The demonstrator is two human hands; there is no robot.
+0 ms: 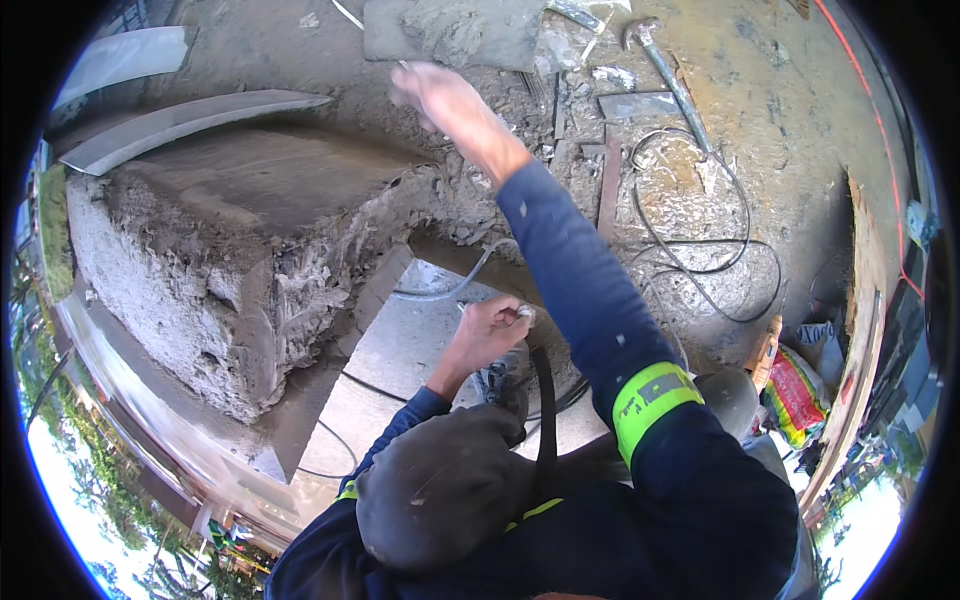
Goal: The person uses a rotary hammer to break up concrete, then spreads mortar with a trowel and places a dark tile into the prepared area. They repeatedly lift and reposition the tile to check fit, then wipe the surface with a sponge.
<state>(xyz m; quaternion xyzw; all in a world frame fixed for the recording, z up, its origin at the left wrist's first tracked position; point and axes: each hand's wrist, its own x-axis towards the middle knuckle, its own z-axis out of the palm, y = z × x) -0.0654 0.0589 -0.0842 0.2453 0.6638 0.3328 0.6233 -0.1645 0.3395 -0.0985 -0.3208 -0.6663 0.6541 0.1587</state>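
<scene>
Right hand [440, 100] blurred; grey board [465, 32] beyond it cut off above; pale bit [526, 314] in left hand [488, 328] too small to identify.

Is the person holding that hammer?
No, the hammer lies on the ground, apart from both the right hand and the left hand.

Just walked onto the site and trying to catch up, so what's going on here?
The person's left hand pinches a small pale item, too small to identify. The right hand reaches far forward, near a grey slab; motion blur hides whether it holds anything. To the left stands a rough-sided block, with a pale grey strip near its far edge. A hammer lies on the ground, untouched.
</scene>
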